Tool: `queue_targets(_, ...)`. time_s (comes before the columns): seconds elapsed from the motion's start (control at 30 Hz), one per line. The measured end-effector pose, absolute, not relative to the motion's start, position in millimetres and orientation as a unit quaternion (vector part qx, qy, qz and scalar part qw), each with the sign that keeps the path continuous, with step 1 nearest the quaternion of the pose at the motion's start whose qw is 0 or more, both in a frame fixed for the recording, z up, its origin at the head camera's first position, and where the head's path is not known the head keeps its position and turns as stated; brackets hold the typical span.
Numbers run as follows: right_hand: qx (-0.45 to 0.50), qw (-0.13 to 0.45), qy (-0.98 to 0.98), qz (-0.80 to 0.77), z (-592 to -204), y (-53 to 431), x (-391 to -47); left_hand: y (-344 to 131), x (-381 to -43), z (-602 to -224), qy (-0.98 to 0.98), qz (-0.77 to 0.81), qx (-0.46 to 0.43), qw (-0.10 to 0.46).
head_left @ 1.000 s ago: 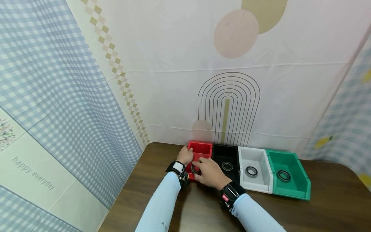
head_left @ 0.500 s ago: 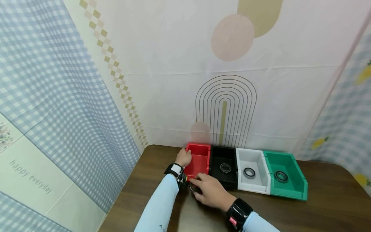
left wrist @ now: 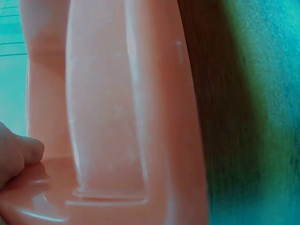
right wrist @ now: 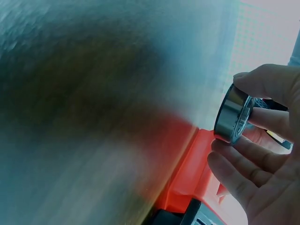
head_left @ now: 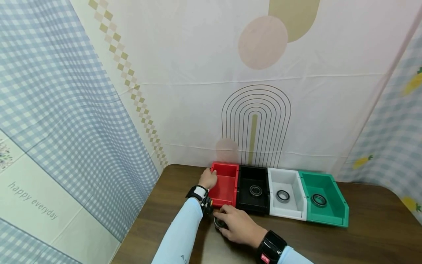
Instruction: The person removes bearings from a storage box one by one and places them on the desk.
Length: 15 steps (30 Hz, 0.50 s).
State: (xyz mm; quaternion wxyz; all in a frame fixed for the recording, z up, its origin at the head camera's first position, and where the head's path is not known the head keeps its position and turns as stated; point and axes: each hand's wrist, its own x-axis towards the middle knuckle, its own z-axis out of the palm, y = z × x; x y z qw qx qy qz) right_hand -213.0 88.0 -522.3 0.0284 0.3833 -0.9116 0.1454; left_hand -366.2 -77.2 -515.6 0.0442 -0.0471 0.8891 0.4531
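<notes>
A metal ball bearing (right wrist: 232, 115) is pinched between the thumb and fingers of my right hand (head_left: 240, 225), just in front of the red bin (head_left: 225, 183). In the right wrist view its shiny outer ring shows edge-on. My left hand (head_left: 207, 179) grips the left wall of that bin, with the thumb (left wrist: 30, 150) over the rim in the left wrist view. The red bin's visible floor is bare. One more bearing (head_left: 255, 191) lies in the black bin (head_left: 254, 176), another bearing (head_left: 282, 196) in the white bin (head_left: 280, 176), and a third bearing (head_left: 319, 200) in the green bin (head_left: 337, 209).
The bins stand side by side at the back of a brown wooden table (head_left: 379, 227). Behind them hangs a pale patterned cloth (head_left: 184, 110), and a blue checked cloth (head_left: 99, 121) hangs at the left.
My right hand has lifted the bearing out of the red bin and brought it toward me, over the table in front. The left hand has stayed on the bin's wall.
</notes>
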Motion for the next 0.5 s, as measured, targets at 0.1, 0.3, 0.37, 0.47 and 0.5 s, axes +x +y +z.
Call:
queue_targets(0.1, 0.378, 0.018, -0.914, 0.144, -522.1, 87.3, -213.3, -76.9, -366.9, -515.4, 0.889, 0.453, -0.047, 0.044)
queue_targets(0.3, 0.375, 0.0, -0.918, 0.132, -523.6, 84.7, -213.8, -77.2, -368.5, -517.6, 0.885, 0.46, -0.053, 0.045)
queue_targets(0.37, 0.373, -0.004, -0.919, 0.13, -524.2, 83.6, -213.7, -77.7, -369.0, -518.8, 0.884, 0.462, -0.054, 0.044)
queue_targets(0.47, 0.37, -0.008, -0.919, 0.133, -524.4, 81.9, -213.3, -78.0, -369.7, -520.0, 0.883, 0.463, -0.053, 0.045)
queue_targets(0.5, 0.37, -0.01, -0.919, 0.133, -524.6, 81.3, -213.4, -78.0, -370.0, -520.3, 0.884, 0.463, -0.052, 0.046)
